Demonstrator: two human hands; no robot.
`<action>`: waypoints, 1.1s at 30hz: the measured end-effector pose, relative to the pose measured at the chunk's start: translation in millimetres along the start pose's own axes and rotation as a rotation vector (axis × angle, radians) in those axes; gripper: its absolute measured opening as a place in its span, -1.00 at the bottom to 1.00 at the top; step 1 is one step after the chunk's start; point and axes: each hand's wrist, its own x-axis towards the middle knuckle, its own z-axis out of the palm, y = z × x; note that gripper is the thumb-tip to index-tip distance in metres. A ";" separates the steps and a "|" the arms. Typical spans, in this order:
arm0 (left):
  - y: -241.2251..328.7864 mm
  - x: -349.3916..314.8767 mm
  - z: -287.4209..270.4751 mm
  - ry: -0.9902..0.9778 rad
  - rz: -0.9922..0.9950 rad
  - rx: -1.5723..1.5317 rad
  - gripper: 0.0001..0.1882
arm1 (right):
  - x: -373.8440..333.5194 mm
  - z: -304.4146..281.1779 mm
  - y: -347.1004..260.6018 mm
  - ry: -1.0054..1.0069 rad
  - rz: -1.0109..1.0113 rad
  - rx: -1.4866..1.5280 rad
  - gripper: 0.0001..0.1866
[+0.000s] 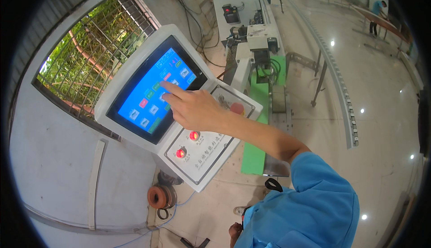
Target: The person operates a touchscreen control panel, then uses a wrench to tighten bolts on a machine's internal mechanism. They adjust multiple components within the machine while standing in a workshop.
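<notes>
My right hand [191, 106] reaches across to a touchscreen [130, 97] with a blue display of small coloured buttons and picture icons. Its index finger is stretched out onto or just above the display, the other fingers are partly curled, and nothing is in it. The screen sits in a white control console [157, 37]. Below my wrist, the console's panel carries a red mushroom button [237, 108] and two lit red switches, one [194, 136] above the other [181, 153]. My left hand [234, 230] hangs low beside my blue shirt; its fingers are too small and partly hidden to read.
Behind the console stands a long machine [260, 41] with green panels [253, 153] and cables. A long rail [334, 75] on legs runs along the right. Brown rolls [158, 197] and a blue cable lie by the wall under a barred window [96, 46]. Another person [377, 14] bends over a board far right.
</notes>
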 end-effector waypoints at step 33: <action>8.8 6.3 -5.2 -0.093 -0.626 -0.755 -0.76 | 7.1 5.1 19.5 -0.103 0.087 -0.096 -0.63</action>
